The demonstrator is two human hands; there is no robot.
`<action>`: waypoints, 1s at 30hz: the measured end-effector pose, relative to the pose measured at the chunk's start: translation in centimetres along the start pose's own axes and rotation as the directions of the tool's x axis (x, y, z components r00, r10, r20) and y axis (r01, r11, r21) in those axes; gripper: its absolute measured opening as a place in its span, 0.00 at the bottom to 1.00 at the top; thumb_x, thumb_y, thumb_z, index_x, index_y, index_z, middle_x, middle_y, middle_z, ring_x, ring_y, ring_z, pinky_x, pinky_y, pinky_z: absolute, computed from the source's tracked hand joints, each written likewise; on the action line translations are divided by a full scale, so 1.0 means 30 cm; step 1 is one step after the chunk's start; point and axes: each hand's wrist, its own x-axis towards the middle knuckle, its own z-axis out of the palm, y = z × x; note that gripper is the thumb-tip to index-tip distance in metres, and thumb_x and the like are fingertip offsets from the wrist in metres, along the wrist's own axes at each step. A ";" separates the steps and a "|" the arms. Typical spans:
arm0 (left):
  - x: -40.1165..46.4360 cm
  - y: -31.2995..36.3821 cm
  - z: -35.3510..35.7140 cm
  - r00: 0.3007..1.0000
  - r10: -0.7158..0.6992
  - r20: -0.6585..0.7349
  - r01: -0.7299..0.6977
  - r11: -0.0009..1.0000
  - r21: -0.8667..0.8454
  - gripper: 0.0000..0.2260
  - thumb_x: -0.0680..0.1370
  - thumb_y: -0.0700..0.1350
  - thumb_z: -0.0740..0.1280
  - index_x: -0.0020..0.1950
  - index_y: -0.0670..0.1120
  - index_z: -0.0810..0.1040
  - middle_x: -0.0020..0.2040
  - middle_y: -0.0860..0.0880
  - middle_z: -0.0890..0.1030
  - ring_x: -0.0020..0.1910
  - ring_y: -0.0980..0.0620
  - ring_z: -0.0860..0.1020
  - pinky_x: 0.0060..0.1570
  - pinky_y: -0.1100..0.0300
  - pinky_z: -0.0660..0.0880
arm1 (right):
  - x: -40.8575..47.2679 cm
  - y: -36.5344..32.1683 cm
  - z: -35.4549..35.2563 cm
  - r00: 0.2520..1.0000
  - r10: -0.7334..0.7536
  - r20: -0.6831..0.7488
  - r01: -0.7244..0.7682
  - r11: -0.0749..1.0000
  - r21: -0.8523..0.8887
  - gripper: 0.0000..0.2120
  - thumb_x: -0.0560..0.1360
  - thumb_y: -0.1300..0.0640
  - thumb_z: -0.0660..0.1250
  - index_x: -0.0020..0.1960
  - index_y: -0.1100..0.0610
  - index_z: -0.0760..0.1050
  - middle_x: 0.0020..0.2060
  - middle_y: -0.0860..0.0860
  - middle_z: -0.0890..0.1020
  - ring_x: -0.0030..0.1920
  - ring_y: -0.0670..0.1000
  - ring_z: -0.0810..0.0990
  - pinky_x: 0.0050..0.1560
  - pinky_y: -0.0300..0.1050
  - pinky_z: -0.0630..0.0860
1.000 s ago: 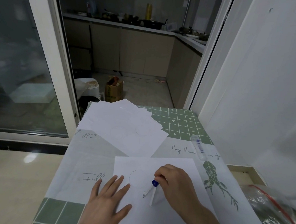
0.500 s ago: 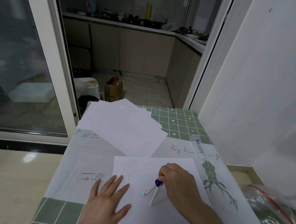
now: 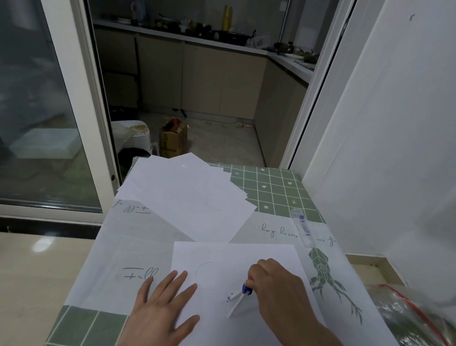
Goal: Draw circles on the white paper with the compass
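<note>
Head view of a desk (image 3: 271,188) covered in green-checked and lettered cloth. White paper (image 3: 241,334) lying flat at the near edge, a faint pencilled circle (image 3: 207,275) in its upper left part. Left hand (image 3: 156,318) pressed palm-down on the sheet's left side, fingers (image 3: 175,282) spread and flat, grasping nothing, tips just beside the circle. Right hand (image 3: 281,293) curled over the compass (image 3: 239,299), fingers closed around its blue top; exact pinch hidden by the knuckles. Compass tilted, blue cap up at the right against the fingers, pale legs splayed down and leftward from them: one toward a small dark tip on the paper, the other toward the near side. Compass tips between the two hands, right of and below the drawn circle, apart from it. Loose stack of white sheets (image 3: 191,199) fanned farther back on the desk, overlapping the sheet's far edge. Clear tube with blue marking (image 3: 302,228) lying near the desk's right edge, well apart from both hands.
</note>
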 end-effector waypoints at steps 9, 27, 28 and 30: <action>-0.001 0.002 -0.008 1.000 0.005 0.021 -0.005 1.000 0.016 0.24 0.71 0.63 0.56 0.59 0.53 0.78 0.62 0.49 0.78 0.63 0.48 0.73 0.64 0.55 0.44 | -0.019 0.003 0.022 0.993 -0.046 -0.110 0.034 0.994 -0.108 0.20 0.49 0.56 0.82 0.22 0.51 0.69 0.18 0.46 0.73 0.20 0.44 0.71 0.17 0.32 0.58; -0.004 -0.002 0.000 1.000 0.002 0.005 -0.001 1.000 -0.025 0.29 0.75 0.66 0.46 0.60 0.53 0.78 0.63 0.49 0.77 0.64 0.48 0.72 0.65 0.55 0.44 | -0.040 -0.071 0.011 0.972 -0.162 -0.171 0.116 0.960 -0.254 0.19 0.48 0.46 0.81 0.19 0.54 0.72 0.16 0.47 0.74 0.20 0.43 0.74 0.18 0.29 0.66; -0.004 -0.002 0.002 1.000 0.003 0.005 -0.003 1.000 -0.021 0.29 0.75 0.66 0.45 0.60 0.53 0.77 0.64 0.49 0.77 0.64 0.48 0.72 0.65 0.55 0.44 | -0.040 -0.078 0.010 0.973 -0.161 -0.166 0.115 0.960 -0.256 0.19 0.47 0.46 0.81 0.19 0.54 0.72 0.16 0.47 0.73 0.20 0.43 0.73 0.18 0.29 0.65; -0.005 -0.002 0.002 1.000 0.005 0.003 -0.005 1.000 -0.010 0.28 0.75 0.66 0.48 0.61 0.53 0.77 0.64 0.50 0.76 0.65 0.48 0.71 0.65 0.55 0.43 | -0.040 -0.092 0.011 0.975 -0.162 -0.154 0.118 0.958 -0.260 0.19 0.47 0.45 0.81 0.19 0.54 0.72 0.16 0.47 0.73 0.19 0.43 0.73 0.18 0.29 0.65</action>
